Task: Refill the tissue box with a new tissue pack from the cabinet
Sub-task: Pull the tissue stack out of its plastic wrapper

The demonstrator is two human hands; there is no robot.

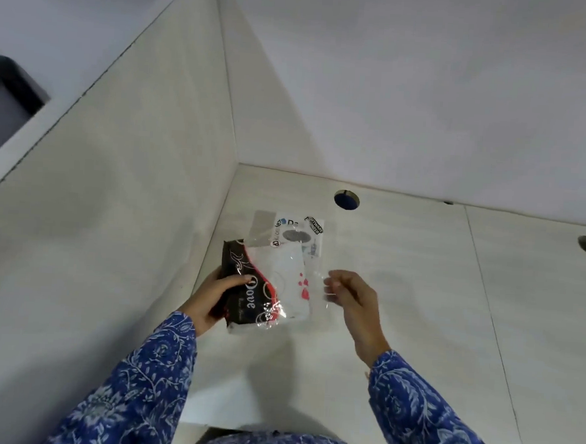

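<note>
white desk, tissue pack in left fingers

Occlusions and unreadable detail, head view.
Left hand covers tissue pack's left edge; small print unreadable. Sticker sheet partly under pack, lettering cut off. Both sleeves cropped at frame bottom.

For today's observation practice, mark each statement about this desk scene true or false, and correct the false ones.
1. The left hand grips the tissue pack. True.
2. The right hand rests flat on the desk. False: it is raised, pinching clear plastic wrap.
3. Two round holes are in the desk. True.
4. The sleeves are plain red. False: blue with a floral pattern.
5. The pack's dark end reads "Dove". True.
</note>
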